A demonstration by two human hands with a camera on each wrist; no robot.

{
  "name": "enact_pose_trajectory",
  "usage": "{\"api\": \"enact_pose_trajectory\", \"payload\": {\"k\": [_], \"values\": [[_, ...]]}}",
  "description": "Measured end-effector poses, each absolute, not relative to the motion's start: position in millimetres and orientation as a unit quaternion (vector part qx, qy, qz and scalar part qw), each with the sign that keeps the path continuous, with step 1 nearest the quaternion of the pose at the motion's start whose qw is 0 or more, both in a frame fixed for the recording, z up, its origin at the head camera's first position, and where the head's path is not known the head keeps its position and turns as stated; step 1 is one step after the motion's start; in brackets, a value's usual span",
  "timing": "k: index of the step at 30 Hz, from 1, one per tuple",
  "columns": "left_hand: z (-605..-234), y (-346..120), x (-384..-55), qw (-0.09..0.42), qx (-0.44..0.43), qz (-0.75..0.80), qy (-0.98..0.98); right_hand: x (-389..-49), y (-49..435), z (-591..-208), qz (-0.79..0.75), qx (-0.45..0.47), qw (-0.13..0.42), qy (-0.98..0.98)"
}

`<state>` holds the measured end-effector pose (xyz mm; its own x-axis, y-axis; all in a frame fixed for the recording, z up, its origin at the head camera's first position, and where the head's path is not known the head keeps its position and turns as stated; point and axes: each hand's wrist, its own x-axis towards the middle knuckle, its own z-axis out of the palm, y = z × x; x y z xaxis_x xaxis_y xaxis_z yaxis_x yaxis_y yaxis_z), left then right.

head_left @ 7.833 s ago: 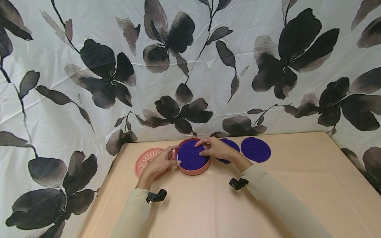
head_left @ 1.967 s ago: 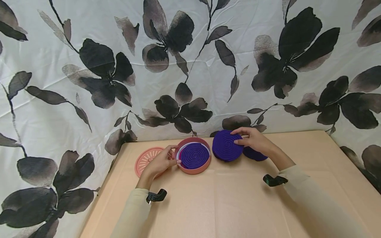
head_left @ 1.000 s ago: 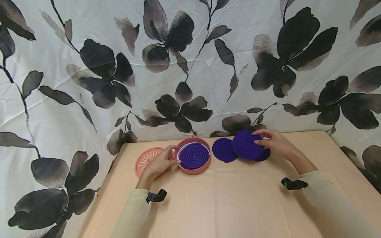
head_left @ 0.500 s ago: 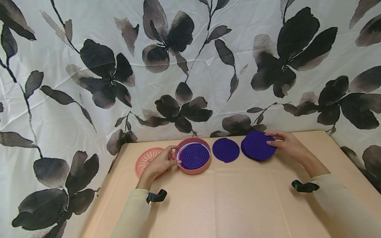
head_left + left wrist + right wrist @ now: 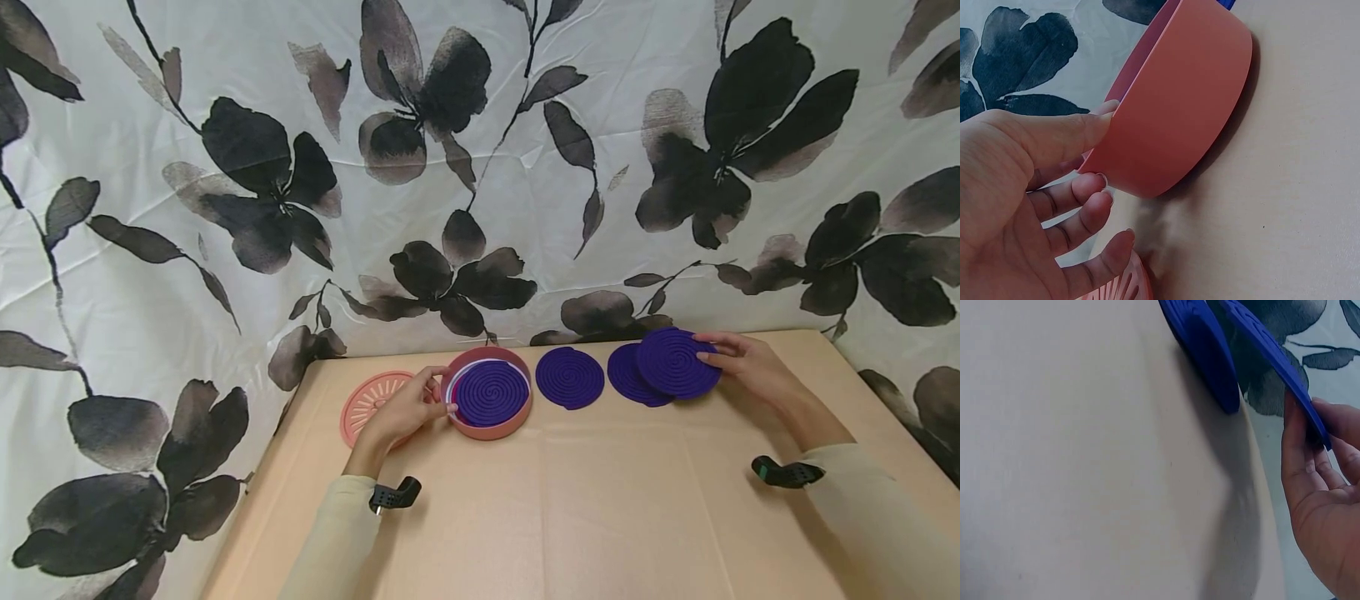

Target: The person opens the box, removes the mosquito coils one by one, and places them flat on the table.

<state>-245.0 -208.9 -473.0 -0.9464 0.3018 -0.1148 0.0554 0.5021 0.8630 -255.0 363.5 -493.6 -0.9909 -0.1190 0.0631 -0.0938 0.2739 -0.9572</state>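
My left hand [image 5: 408, 410] pinches the rim of a round terracotta-coloured container [image 5: 1179, 106] between thumb and fingers. Inside the container lies a purple spiral coaster [image 5: 491, 392], with a white and pink edge showing around it. At the right, my right hand [image 5: 753, 367] pinches another purple spiral coaster [image 5: 677, 363] by its right edge. The right wrist view shows this held coaster [image 5: 1279, 362] tilted and raised above the table. It partly overlaps a second coaster [image 5: 628, 375] lying on the table. A third coaster [image 5: 569, 378] lies between that one and the container.
A slotted, salmon-coloured round lid [image 5: 367, 404] lies left of the container, partly behind my left hand. The beige table [image 5: 585, 517] ends at the back against a white cloth [image 5: 525, 192] with dark flower prints.
My right hand has carried a coaster from the container rightward, past the first coaster and over the second. Another coaster has come into view inside the container. The left hand has stayed at the rim.
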Motion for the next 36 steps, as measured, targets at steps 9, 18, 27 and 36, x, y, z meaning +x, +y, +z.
{"api": "enact_pose_trajectory", "payload": {"k": [9,18,27,36], "values": [[-467.0,-207.5,-238.8,0.134,0.095,0.488,0.857,-242.9,374.8,-496.3,-0.598,-0.043,-0.006,0.800],[-472.5,-213.3,-240.1,0.134,0.107,0.487,0.856,-233.2,385.6,-500.6,-0.612,-0.020,-0.019,0.790],[-472.2,-215.7,-238.9,0.137,0.112,0.485,0.857,-219.1,392.9,-500.0,-0.573,0.003,-0.037,0.818],[-470.3,-216.5,-235.9,0.136,0.114,0.483,0.858,-208.4,398.8,-501.1,-0.550,0.009,-0.059,0.833]]}}
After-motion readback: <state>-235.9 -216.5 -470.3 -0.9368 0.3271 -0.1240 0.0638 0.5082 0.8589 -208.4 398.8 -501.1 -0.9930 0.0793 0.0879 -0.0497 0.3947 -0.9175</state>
